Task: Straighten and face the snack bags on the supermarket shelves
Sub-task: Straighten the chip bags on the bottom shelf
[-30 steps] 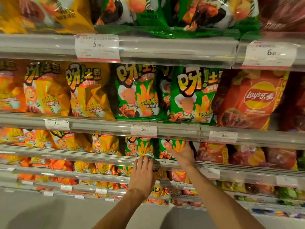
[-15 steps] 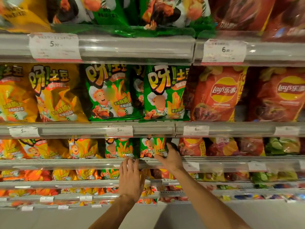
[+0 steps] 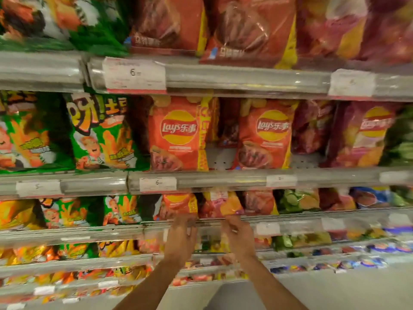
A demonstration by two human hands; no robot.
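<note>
Hands, left (image 3: 180, 239) and right (image 3: 238, 237), I hold at the grey shelf rail (image 3: 290, 217) below the orange crinkled Lay's snack bag (image 3: 178, 205), presumably to face it; blur hides whether my fingers grip.

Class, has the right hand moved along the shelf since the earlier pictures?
Yes. The right hand has moved rightward, from the green bags to the orange Lay's bags.
</note>
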